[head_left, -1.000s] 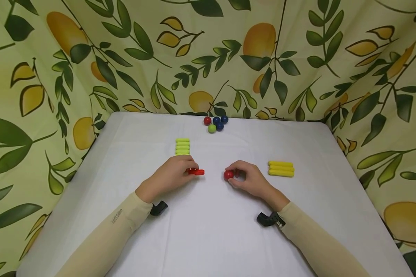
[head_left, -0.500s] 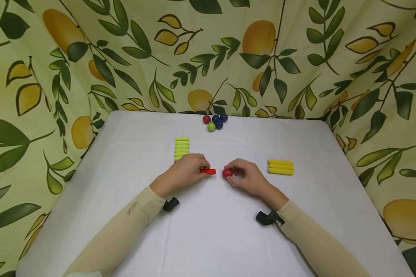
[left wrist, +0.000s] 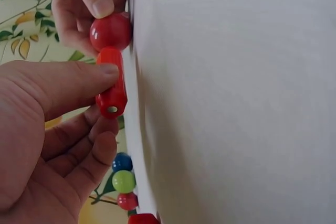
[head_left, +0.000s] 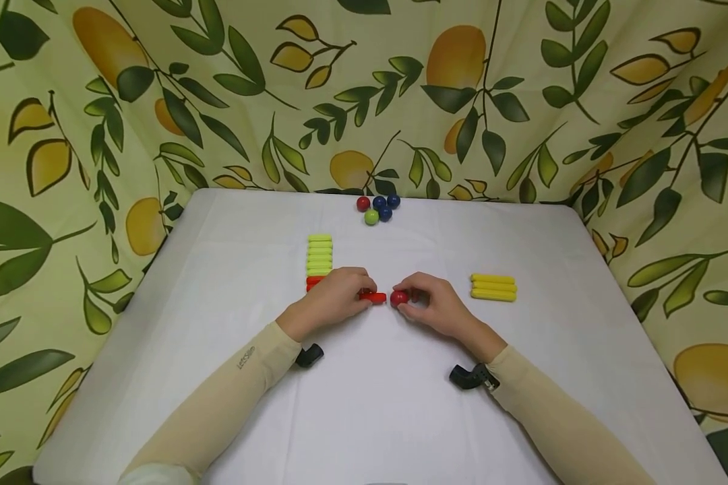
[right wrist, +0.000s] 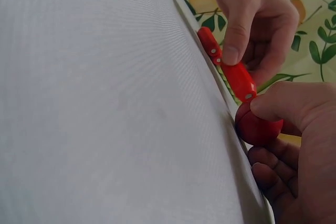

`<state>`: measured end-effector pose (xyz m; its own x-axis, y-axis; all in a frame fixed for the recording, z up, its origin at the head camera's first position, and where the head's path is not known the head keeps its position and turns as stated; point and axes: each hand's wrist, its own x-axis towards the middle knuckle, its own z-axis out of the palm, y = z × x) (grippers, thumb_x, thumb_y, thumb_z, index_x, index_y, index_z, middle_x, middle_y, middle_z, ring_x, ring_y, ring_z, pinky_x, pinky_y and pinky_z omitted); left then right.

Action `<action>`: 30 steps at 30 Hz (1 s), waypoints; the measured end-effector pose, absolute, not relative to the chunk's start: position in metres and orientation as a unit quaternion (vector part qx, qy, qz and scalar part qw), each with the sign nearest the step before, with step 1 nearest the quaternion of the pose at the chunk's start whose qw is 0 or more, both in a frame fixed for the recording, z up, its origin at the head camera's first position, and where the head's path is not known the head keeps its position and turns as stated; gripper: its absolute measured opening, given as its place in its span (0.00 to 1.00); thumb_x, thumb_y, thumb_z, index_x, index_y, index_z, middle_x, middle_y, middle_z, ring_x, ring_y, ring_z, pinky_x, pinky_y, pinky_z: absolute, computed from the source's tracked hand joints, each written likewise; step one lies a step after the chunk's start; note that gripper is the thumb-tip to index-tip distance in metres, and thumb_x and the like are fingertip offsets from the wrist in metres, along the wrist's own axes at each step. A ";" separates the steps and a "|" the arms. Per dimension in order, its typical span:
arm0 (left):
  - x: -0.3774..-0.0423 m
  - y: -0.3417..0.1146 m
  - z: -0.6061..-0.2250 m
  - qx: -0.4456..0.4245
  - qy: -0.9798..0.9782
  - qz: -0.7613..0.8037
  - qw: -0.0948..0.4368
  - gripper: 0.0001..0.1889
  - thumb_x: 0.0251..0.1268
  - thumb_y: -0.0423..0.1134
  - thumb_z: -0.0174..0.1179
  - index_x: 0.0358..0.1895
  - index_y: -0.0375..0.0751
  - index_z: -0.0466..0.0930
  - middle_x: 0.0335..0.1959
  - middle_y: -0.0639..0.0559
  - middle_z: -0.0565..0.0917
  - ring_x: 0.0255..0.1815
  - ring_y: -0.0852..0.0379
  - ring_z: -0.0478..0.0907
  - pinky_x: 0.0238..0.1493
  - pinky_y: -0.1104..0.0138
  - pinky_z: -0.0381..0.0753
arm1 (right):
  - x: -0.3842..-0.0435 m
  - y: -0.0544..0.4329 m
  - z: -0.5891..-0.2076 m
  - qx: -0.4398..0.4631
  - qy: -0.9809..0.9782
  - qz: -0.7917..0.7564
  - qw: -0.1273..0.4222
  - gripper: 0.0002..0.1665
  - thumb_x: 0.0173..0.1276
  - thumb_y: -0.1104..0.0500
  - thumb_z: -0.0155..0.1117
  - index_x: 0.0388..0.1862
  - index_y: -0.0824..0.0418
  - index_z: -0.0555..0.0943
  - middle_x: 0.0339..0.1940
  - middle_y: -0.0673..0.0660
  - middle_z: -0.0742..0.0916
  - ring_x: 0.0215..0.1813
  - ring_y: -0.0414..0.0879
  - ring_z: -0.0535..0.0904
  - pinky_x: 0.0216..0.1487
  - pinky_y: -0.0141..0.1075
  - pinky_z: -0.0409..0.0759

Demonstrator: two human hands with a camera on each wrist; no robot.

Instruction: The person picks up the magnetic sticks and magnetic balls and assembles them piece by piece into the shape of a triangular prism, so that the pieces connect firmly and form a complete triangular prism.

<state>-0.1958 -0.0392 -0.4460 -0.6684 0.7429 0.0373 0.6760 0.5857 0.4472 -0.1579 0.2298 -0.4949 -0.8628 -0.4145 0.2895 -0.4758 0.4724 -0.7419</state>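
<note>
My left hand (head_left: 334, 302) pinches a short red plastic rod (left wrist: 112, 85) between thumb and fingers; a small pale dot marks its near end in the left wrist view. Opposite it, my right hand (head_left: 439, 303) holds a shiny red ball (right wrist: 259, 123) by thumb and fingertips. In the wrist views the rod's far end comes right up to the ball, while the head view shows a slight gap. Just beyond my left hand lie more red rods (head_left: 314, 281), partly hidden by it, at the near end of a row of lime-green rods (head_left: 319, 254).
Several yellow rods (head_left: 493, 287) lie side by side to the right. Near the far table edge sit a red ball (head_left: 363, 203), a green ball (head_left: 371, 217) and three blue balls (head_left: 385, 213). A leaf-patterned curtain (head_left: 364, 101) surrounds the white-covered table (head_left: 364, 417).
My left hand has carried the red rod to the right, up to the ball, uncovering the red rods behind it. My right hand with the ball has stayed nearly still.
</note>
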 end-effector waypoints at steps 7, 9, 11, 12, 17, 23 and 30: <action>-0.202 -0.034 -0.443 0.412 0.883 0.214 0.068 0.11 0.73 0.36 0.73 0.55 0.40 0.91 0.46 0.51 0.86 0.45 0.55 0.81 0.54 0.63 0.83 | -0.164 0.231 -0.492 0.257 -0.857 0.444 0.045 0.20 0.66 0.66 0.81 0.56 0.54 0.90 0.48 0.47 0.89 0.45 0.46 0.81 0.47 0.39 0.80; -0.202 -0.034 -0.442 0.411 0.884 0.211 0.071 0.12 0.73 0.36 0.73 0.55 0.40 0.91 0.46 0.51 0.86 0.45 0.55 0.82 0.55 0.63 0.83 | -0.165 0.230 -0.492 0.258 -0.856 0.446 0.045 0.20 0.66 0.66 0.81 0.56 0.55 0.90 0.47 0.47 0.89 0.45 0.46 0.81 0.47 0.39 0.80; -0.202 -0.034 -0.441 0.409 0.885 0.208 0.074 0.12 0.73 0.36 0.73 0.55 0.40 0.91 0.46 0.51 0.86 0.45 0.55 0.81 0.55 0.63 0.83 | -0.165 0.229 -0.492 0.257 -0.856 0.447 0.041 0.20 0.66 0.66 0.81 0.56 0.55 0.90 0.47 0.47 0.89 0.45 0.46 0.81 0.47 0.39 0.80; -0.201 -0.034 -0.441 0.408 0.886 0.208 0.076 0.12 0.73 0.36 0.73 0.56 0.40 0.91 0.46 0.50 0.86 0.45 0.55 0.81 0.54 0.63 0.83 | -0.166 0.229 -0.492 0.257 -0.856 0.447 0.040 0.20 0.66 0.66 0.81 0.56 0.55 0.90 0.47 0.47 0.89 0.45 0.46 0.81 0.47 0.39 0.80; -0.201 -0.041 -0.438 0.395 0.887 0.226 0.075 0.13 0.74 0.37 0.72 0.56 0.39 0.91 0.47 0.51 0.86 0.45 0.55 0.81 0.53 0.63 0.83 | -0.166 0.227 -0.493 0.259 -0.853 0.451 0.037 0.19 0.67 0.64 0.80 0.56 0.54 0.90 0.49 0.47 0.89 0.46 0.46 0.81 0.48 0.40 0.80; -0.212 -0.055 -0.427 0.355 0.892 0.272 0.069 0.14 0.76 0.40 0.70 0.58 0.39 0.90 0.50 0.51 0.87 0.49 0.54 0.82 0.54 0.62 0.83 | -0.158 0.228 -0.497 0.255 -0.854 0.451 0.040 0.19 0.67 0.65 0.80 0.55 0.54 0.90 0.48 0.46 0.89 0.46 0.46 0.82 0.49 0.38 0.82; -0.266 -0.052 -0.408 0.308 0.904 0.289 0.062 0.15 0.76 0.39 0.71 0.60 0.38 0.90 0.52 0.47 0.89 0.53 0.49 0.82 0.57 0.57 0.82 | -0.153 0.232 -0.499 0.251 -0.857 0.449 0.032 0.19 0.68 0.63 0.81 0.56 0.52 0.90 0.49 0.44 0.89 0.47 0.45 0.82 0.49 0.36 0.82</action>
